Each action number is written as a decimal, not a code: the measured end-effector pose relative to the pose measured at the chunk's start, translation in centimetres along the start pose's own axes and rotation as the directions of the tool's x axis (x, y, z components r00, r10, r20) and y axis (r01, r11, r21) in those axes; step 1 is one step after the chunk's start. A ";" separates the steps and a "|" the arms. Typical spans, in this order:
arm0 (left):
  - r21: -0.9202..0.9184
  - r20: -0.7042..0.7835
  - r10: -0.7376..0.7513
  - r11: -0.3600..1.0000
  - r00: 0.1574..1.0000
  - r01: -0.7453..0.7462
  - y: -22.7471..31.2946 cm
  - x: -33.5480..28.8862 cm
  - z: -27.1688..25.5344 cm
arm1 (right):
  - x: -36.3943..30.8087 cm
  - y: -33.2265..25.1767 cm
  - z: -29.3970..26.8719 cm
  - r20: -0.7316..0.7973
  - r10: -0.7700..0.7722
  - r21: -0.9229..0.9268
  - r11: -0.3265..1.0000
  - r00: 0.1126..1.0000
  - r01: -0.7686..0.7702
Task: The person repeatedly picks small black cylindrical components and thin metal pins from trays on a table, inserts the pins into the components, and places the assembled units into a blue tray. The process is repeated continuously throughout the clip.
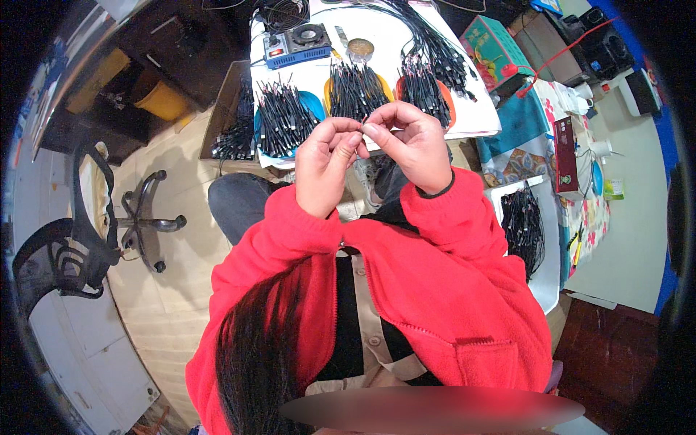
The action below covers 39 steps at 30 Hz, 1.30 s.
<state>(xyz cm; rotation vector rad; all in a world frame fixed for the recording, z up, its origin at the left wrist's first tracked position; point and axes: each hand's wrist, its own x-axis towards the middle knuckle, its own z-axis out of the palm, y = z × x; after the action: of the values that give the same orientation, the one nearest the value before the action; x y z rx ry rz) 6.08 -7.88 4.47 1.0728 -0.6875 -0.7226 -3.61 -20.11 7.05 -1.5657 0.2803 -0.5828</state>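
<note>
My left hand [326, 161] and my right hand [415, 145] are raised in front of the near edge of the white table [471, 119]. Thumb and forefinger of each are pinched, and the fingertips of both hands nearly meet. Whatever lies between them is too small and covered to name. Just beyond the hands lie bundles of short black cables: one [285, 116] on a blue plate [312, 104], another [357, 90] on a yellow plate, a third [420, 90] on an orange plate [451, 105]. Many cables show bare wire ends or small metal plugs.
A blue control box [297, 48] with a dial, a round tin [360, 49] and a fan [283, 13] stand farther back, beside long loose cables [428, 36]. More cables [523, 228] fill a white tray [552, 279] at right. An office chair [87, 217] is at left.
</note>
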 end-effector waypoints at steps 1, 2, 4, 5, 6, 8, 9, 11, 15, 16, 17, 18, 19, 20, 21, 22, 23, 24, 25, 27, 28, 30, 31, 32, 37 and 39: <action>0.001 -0.001 -0.005 1.000 1.000 0.005 -0.1 0.0 0.0 | 0.1 0.1 0.0 -0.017 -0.031 0.018 0.999 0.999 0.032; 0.000 -0.005 -0.011 1.000 1.000 0.011 -0.2 0.0 0.0 | 0.1 0.2 0.1 -0.021 -0.035 0.000 0.999 0.999 0.035; 0.010 0.019 0.002 1.000 1.000 -0.002 -0.3 0.0 0.0 | 0.1 0.3 0.1 -0.029 -0.037 -0.024 0.999 0.999 0.036; 0.012 0.026 0.004 1.000 1.000 -0.004 -0.3 0.0 -0.1 | 0.2 0.4 0.1 -0.029 -0.041 -0.039 0.998 0.999 0.039; 0.003 0.028 0.009 1.000 1.000 -0.009 -0.3 0.0 -0.1 | 0.1 0.4 0.1 -0.033 -0.041 -0.044 0.998 0.999 0.039; -0.021 0.024 0.011 1.000 1.000 -0.010 -0.4 0.0 -0.2 | 0.0 0.5 0.0 -0.057 -0.045 -0.053 0.998 0.997 0.042; -0.032 0.017 0.005 0.999 1.000 -0.004 -0.4 0.1 -0.2 | 0.0 0.6 0.1 -0.075 -0.050 -0.057 0.997 0.996 0.045; -0.055 -0.001 -0.010 0.998 1.000 0.010 -0.3 0.1 -0.2 | -0.2 0.9 0.5 -0.113 -0.068 -0.049 0.997 0.991 0.063; -0.016 -0.065 0.005 1.000 0.998 -0.006 -0.2 -0.1 0.0 | -0.6 1.5 1.7 -0.213 -0.082 0.009 0.996 0.974 0.086; 0.002 -0.089 0.019 1.000 0.996 -0.019 -0.2 -0.2 0.1 | -0.7 1.7 2.0 -0.240 -0.076 0.026 0.996 0.968 0.084; 0.020 -0.113 0.033 0.999 0.993 -0.031 -0.2 -0.3 0.2 | -0.8 1.8 2.4 -0.263 -0.101 0.021 0.994 0.959 0.110; 0.048 -0.123 0.059 0.997 0.991 -0.054 -0.2 -0.4 0.3 | -0.9 1.9 2.8 -0.285 -0.126 0.016 0.991 0.950 0.136; 0.077 -0.131 0.086 0.994 0.988 -0.076 -0.2 -0.4 0.4 | -1.0 1.9 3.0 -0.307 -0.141 0.005 0.989 0.941 0.149; 0.104 -0.142 0.112 0.990 0.984 -0.097 -0.2 -0.5 0.4 | -1.1 1.8 3.1 -0.312 -0.221 -0.105 0.975 0.924 0.197; 0.092 -0.143 0.115 0.990 0.983 -0.103 -0.2 -0.5 0.5 | -1.3 1.7 3.1 -0.308 -0.290 -0.218 0.949 0.906 0.229; 0.079 -0.147 0.118 0.991 0.982 -0.107 -0.3 -0.5 0.5 | -1.4 1.6 3.1 -0.295 -0.359 -0.325 0.909 0.886 0.261; 0.065 -0.150 0.121 0.992 0.981 -0.112 -0.3 -0.5 0.5 | -1.4 1.5 2.9 -0.212 -0.505 -0.472 0.803 0.837 0.365; 0.055 -0.150 0.094 0.995 0.984 -0.087 -0.3 -0.6 0.4 | -1.3 1.4 2.7 -0.142 -0.577 -0.542 0.725 0.805 0.424; 0.045 -0.149 0.067 0.997 0.987 -0.061 -0.3 -0.6 0.3 | -1.2 1.2 2.5 -0.066 -0.645 -0.605 0.632 0.761 0.484; -0.063 -0.115 0.015 0.998 0.993 -0.022 -0.3 -0.5 0.0 | -0.9 1.0 1.8 0.063 -0.641 -0.655 0.552 0.765 0.516; -0.160 -0.081 -0.006 0.987 0.997 -0.007 -0.3 -0.3 -0.2 | -0.7 0.8 1.5 -0.007 -0.543 -0.526 0.716 0.840 0.459; -0.275 -0.010 -0.042 0.961 0.999 0.037 -0.3 -0.1 -0.6 | -0.5 0.6 0.8 -0.063 -0.279 -0.205 0.943 0.958 0.261; -0.295 0.026 -0.059 0.953 0.998 0.064 -0.3 -0.1 -0.6 | -0.5 0.5 0.4 -0.058 -0.161 -0.012 0.987 0.985 0.161; -0.317 0.055 -0.076 0.944 0.996 0.089 -0.3 -0.1 -0.7 | -0.2 0.4 0.1 -0.069 -0.069 0.047 0.996 0.995 0.073; -0.403 0.141 -0.151 0.894 0.978 0.196 -0.6 -0.3 -0.6 | 0.1 0.8 -0.4 0.123 0.037 0.178 0.982 0.992 -0.058; -0.419 0.165 -0.173 0.879 0.971 0.228 -0.6 -0.2 -0.7 | 0.1 1.2 -0.5 0.096 0.009 0.159 0.987 0.995 -0.024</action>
<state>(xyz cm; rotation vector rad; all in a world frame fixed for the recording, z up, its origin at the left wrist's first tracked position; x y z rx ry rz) 6.34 -7.52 3.65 0.6925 -0.4867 -1.0747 -3.58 -20.69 5.87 -1.4294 0.1705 -0.5039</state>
